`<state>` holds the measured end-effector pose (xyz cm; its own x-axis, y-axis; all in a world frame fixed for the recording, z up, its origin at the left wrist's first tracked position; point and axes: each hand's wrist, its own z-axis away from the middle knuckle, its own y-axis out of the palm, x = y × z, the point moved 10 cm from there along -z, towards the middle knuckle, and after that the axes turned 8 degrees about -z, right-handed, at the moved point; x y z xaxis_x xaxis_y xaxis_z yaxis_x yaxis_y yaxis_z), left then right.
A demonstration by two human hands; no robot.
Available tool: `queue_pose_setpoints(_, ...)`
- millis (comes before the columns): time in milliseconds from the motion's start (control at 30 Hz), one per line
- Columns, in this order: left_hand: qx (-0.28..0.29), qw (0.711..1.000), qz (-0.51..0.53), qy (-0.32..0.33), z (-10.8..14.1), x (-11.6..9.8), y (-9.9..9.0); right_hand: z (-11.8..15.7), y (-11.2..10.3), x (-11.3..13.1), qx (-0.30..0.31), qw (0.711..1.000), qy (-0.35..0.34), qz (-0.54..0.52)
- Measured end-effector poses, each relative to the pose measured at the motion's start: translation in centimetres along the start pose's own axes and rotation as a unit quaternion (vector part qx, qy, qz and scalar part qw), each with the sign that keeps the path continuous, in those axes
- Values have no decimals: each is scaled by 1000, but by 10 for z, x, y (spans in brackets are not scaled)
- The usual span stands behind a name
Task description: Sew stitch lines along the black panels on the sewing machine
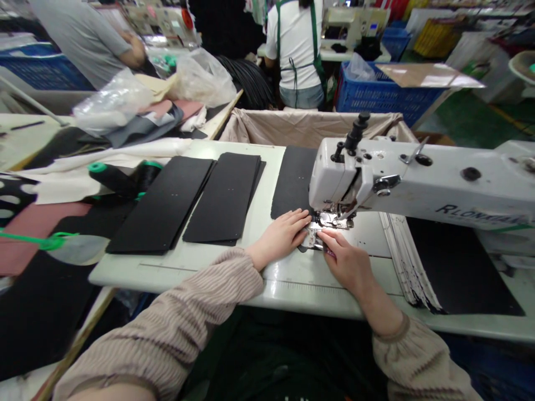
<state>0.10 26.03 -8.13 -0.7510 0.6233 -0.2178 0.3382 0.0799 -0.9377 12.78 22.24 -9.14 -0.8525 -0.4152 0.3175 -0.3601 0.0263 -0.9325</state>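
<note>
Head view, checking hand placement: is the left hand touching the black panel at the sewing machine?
Touching: the head view shows the left hand resting on the lower end of the black panel.

Left hand (278,238) palm-down, right hand (343,263) angled inward, both close together.

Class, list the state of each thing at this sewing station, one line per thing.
black panel, flat, its end under the sewing machine
left hand, flat on the black panel
right hand, resting at the presser foot
stacked black panels, lying flat
thread cones, lying on their sides
plastic bag, crumpled
</note>
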Motion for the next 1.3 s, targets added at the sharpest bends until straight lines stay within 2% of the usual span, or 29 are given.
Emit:
queue_pose_setpoints(1033,23,999,36,1,-3,8,7,1,3,-2,4,1000,4,-3)
queue_pose_setpoints(1300,5,999,44,-8,-1,10,7,0,2,-2,-1,1000,10,-14)
